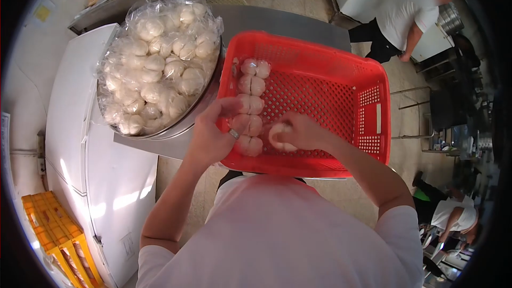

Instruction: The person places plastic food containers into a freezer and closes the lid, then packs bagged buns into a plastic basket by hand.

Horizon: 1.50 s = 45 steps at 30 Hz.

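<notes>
A red plastic basket [368,69] with a perforated floor sits in front of me. Along its left side runs a column of pale, wrapped dough balls [252,85] in pairs. My left hand [216,130], with a ring on one finger, reaches over the basket's left wall, its fingers apart beside the lower pairs. Inside the basket, my right hand [301,132] is closed on a pale wrapped dough pair [281,137], just right of the column. Left of the basket, a large round metal container [205,93] is heaped with wrapped dough balls [152,93].
A grey metal table [288,24] lies under the basket and container. White cabinets [101,154] stand at left, with yellow crates [53,224] below. One person [400,16] stands at the upper right, another [453,213] at the lower right.
</notes>
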Motion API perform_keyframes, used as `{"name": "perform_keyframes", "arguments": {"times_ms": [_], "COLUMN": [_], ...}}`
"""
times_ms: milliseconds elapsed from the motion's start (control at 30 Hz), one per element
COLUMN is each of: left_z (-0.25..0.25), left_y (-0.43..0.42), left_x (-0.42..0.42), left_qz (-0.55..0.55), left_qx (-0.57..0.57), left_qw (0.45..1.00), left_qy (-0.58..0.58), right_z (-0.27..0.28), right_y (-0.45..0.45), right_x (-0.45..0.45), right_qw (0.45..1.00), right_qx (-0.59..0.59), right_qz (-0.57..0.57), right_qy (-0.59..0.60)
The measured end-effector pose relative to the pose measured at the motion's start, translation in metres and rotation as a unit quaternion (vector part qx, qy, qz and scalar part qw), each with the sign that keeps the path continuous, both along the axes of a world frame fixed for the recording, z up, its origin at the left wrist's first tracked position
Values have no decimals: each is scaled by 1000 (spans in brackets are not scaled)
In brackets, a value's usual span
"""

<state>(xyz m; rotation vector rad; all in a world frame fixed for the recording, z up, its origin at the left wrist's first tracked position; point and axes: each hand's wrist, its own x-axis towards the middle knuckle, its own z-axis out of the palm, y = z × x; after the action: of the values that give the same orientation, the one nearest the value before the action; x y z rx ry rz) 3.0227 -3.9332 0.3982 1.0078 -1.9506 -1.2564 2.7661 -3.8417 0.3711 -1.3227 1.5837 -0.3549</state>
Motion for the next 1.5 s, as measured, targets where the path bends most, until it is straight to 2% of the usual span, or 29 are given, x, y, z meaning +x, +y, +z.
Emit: {"name": "perform_keyframes", "arguments": {"times_ms": [33, 133, 167, 233, 333, 533, 633, 667, 733, 767, 833, 933, 1000, 1033, 1133, 1200, 1233, 1300, 1367, 1400, 1467, 1500], "left_z": [-9, -12, -14, -17, -14, -20, -20, -18, -22, -22, -9, -67, -53, -47, -45, -46, -46, -20, 15, 33, 65, 79], "left_y": [2, 12, 12, 12, 13, 13, 11, 9, -10, -24, -47, -86, -100, -105, -104, -112, -115, -106, -90, -80, -60, -50], "left_x": [2, -6, -7, -7, -7, -4, 4, 7, 20, 29, 51, 89, 106, 110, 119, 125, 126, 117, 101, 91, 69, 58], "left_qz": [3, 6, 14, 37, 39, 55, 72, 83, 152, 184, 315, 347, 278, 235, 249, 229, 212, 223, 214, 200, 145, 102], "left_qx": [-7, -108, -113, -125, -101, -120, -88, -75, -202, -264, -351, -321, -111, -4, -238, -79, 2, -26, -55, -70, -75, -64], "left_qw": [1000, 993, 993, 991, 994, 991, 991, 989, 965, 945, 874, 834, 918, 942, 929, 969, 967, 967, 970, 972, 976, 975], "left_qy": [4, -41, -20, 20, 16, 32, 77, 98, 70, 56, -119, -285, -259, -240, -134, 52, 145, 119, 106, 105, 146, 185], "right_z": [-23, -72, -83, -88, -73, -93, -98, -99, -78, -63, -27, -38, -43, -43, -16, 11, 26, 55, 78, 80, 91, 106], "right_y": [0, 4, 5, 1, -9, -7, -4, -7, -12, -14, -18, -12, -10, -10, -15, -25, -32, -48, -63, -76, -92, -95], "right_x": [-2, 5, 5, 9, 20, 5, 14, 13, 18, 22, 33, 27, 24, 23, 20, 26, 30, 43, 68, 82, 110, 124], "right_qw": [998, 989, 990, 991, 992, 985, 961, 971, 985, 987, 985, 985, 990, 990, 991, 981, 973, 974, 946, 924, 920, 941], "right_qx": [55, 120, 110, 90, 110, 73, -45, -26, 13, 52, 131, 125, 46, 6, -94, -181, -224, -221, -303, -376, -387, -325], "right_qz": [24, 89, 85, 84, 55, 117, 206, 192, 162, 141, 96, 98, 116, 123, 68, 23, 0, -44, -57, -36, -5, 4], "right_qy": [-22, 13, 23, 43, -4, -100, 180, 140, 60, 62, 65, 64, 72, 76, 60, 60, 60, -2, -98, -67, -67, -99]}}
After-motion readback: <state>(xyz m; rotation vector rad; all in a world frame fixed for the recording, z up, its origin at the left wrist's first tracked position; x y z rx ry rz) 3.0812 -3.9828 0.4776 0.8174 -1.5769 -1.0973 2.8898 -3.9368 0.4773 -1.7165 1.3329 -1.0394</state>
